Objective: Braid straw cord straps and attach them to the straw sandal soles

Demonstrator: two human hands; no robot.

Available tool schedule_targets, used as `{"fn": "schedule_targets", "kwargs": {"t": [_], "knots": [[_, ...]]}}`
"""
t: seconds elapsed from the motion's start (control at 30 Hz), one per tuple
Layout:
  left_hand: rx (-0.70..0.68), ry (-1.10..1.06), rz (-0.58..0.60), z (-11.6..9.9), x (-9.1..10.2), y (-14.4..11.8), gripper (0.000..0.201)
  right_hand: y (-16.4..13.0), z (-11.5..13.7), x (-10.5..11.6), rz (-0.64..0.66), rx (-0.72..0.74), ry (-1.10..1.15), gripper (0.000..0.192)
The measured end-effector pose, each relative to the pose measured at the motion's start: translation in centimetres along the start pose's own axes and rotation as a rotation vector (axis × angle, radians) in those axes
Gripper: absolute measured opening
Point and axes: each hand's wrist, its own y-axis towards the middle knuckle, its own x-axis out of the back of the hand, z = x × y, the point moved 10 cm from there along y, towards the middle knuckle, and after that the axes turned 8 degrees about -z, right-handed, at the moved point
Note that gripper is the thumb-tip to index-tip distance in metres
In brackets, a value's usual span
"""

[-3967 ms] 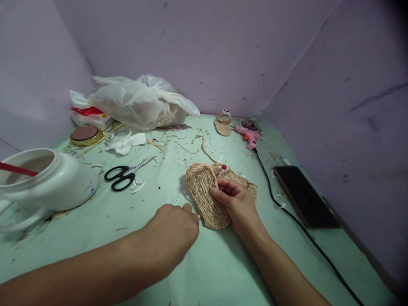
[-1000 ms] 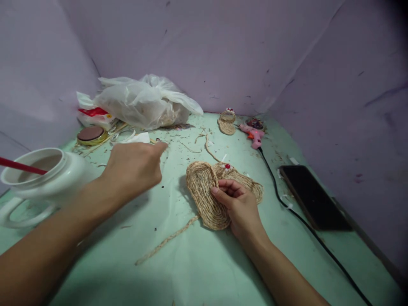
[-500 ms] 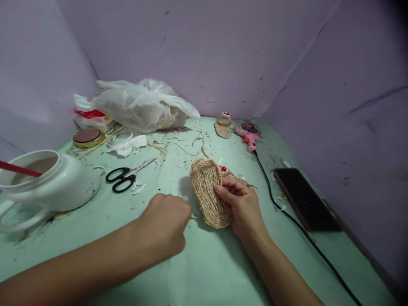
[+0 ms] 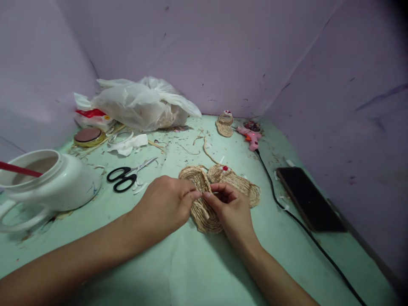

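Observation:
A small woven straw sole [image 4: 199, 199] stands tilted on its edge on the green table [image 4: 204, 272]. My left hand [image 4: 164, 208] pinches the braided straw cord at the sole's near side. My right hand [image 4: 231, 210] pinches the same spot from the right, its fingertips meeting the left ones. Behind the sole lies a finished straw slipper [image 4: 236, 180] with a red bead on its strap.
Black-handled scissors [image 4: 126, 176] lie left of my hands, and a white tub [image 4: 47, 180] with a red stick sits further left. A black cable [image 4: 287, 214] runs from a pink glue gun [image 4: 251, 137] past a dark phone [image 4: 310, 199]. A plastic bag [image 4: 143, 104] and another small slipper [image 4: 225, 124] rest at the back.
My left hand came back from the scissors' side to the sole and now pinches the cord against it. The sole has tipped further onto its edge, and the loose cord tail no longer lies on the table.

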Motion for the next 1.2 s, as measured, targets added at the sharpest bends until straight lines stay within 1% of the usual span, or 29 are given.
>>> {"fn": "schedule_targets", "kwargs": {"t": [0.1, 0.17, 0.27, 0.37, 0.43, 0.53, 0.6, 0.7, 0.77, 0.83, 0.93, 1.07, 1.13, 1.2], "knots": [[-0.062, 0.003, 0.030, -0.7, -0.2, 0.1, 0.033, 0.0, 0.0, -0.3, 0.017, 0.024, -0.022, 0.017], [-0.059, 0.068, 0.031, -0.4, -0.1, 0.1, 0.032, 0.0, 0.1, -0.3, 0.017, 0.037, -0.038, 0.016], [-0.023, 0.250, -0.021, 0.2, 0.3, 0.0, 0.029, 0.0, 0.2, -0.1, 0.001, 0.044, -0.054, 0.015], [0.020, 0.456, -0.082, 0.6, 0.8, -0.1, 0.031, -0.1, 0.4, -0.1, 0.001, 0.048, -0.068, 0.014], [0.014, 0.531, -0.099, 0.4, 0.8, -0.2, 0.033, -0.2, 0.6, -0.2, 0.007, 0.056, -0.080, 0.013], [-0.062, 0.557, -0.127, -0.2, 0.6, -0.4, 0.032, -0.2, 0.6, -0.2, 0.007, 0.059, -0.090, 0.013], [-0.146, 0.568, -0.195, -0.9, 0.8, -0.6, 0.031, -0.2, 0.6, -0.2, 0.007, 0.053, -0.088, 0.013], [-0.306, 0.575, -0.330, -2.3, 1.0, -1.1, 0.031, -0.1, 0.6, -0.2, 0.000, 0.044, -0.072, 0.013], [-0.376, 0.570, -0.388, -2.9, 1.0, -1.4, 0.030, -0.2, 0.5, -0.2, -0.001, 0.037, -0.059, 0.013], [-0.388, 0.564, -0.379, -2.9, 0.7, -1.5, 0.027, -0.2, 0.4, -0.3, 0.002, 0.027, -0.043, 0.013], [-0.355, 0.566, -0.302, -2.4, 0.2, -1.3, 0.022, -0.2, 0.3, -0.2, -0.002, 0.020, -0.034, 0.013], [-0.332, 0.545, -0.243, -2.2, -0.1, -1.2, 0.022, -0.1, 0.5, -0.2, -0.007, 0.031, -0.037, 0.012], [-0.275, 0.473, -0.187, -1.7, -0.5, -1.0, 0.024, -0.2, 0.6, -0.2, -0.013, 0.034, -0.041, 0.011], [-0.175, 0.374, -0.146, -0.8, -0.8, -0.7, 0.027, -0.3, 0.9, -0.1, -0.024, 0.048, -0.057, 0.010]]}}
